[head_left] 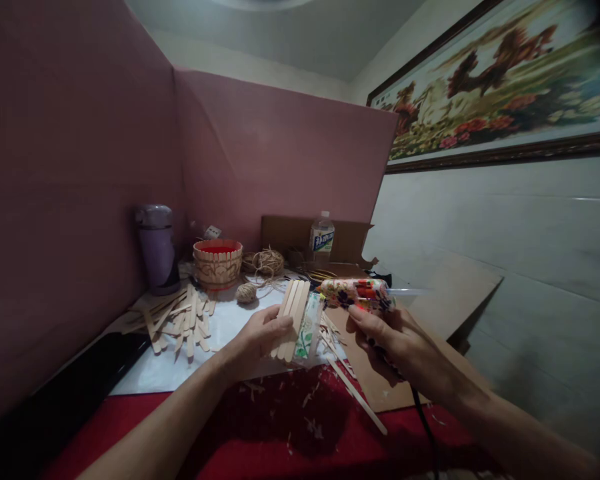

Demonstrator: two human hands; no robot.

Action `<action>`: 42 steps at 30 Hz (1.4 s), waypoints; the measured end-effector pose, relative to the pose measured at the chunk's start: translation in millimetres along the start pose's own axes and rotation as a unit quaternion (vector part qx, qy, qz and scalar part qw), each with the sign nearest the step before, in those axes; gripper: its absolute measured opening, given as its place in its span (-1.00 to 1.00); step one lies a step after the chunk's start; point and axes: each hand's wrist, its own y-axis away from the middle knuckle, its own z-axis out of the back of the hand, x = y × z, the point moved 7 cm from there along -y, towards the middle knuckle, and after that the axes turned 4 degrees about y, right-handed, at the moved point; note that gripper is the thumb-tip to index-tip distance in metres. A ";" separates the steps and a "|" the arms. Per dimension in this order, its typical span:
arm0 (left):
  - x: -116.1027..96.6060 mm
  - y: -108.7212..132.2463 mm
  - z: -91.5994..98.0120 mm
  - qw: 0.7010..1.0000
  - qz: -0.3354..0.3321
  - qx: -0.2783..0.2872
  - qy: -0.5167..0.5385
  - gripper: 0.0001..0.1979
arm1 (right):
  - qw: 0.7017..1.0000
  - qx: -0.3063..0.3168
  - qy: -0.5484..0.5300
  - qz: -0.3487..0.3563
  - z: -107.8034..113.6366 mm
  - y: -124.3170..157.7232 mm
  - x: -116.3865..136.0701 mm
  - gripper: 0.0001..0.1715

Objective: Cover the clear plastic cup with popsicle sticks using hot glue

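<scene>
Partly, right fingers (369,321) cover the glue gun (357,291) they grip; left fingers (279,326) pinch sticks (297,308).

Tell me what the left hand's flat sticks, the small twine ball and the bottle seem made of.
Flat sticks: apparently bare wood, pale tan, matt, unpainted. Small twine ball: likely plant fibre such as jute, dull, brownish strands wound round. Bottle: probably clear plastic, smooth, its upper part see-through.
</scene>
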 end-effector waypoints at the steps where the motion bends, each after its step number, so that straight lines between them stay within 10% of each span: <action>1: -0.4 -0.1 -0.4 1.000 -0.001 0.003 -0.002 -0.52 | 1.000 0.001 0.002 -0.002 -0.5 0.1 -0.2 -0.43; 42: -2.0 1.3 0.0 0.999 0.005 0.004 -0.047 -0.47 | 1.000 0.016 0.022 -0.012 -2.8 5.3 2.3 -0.40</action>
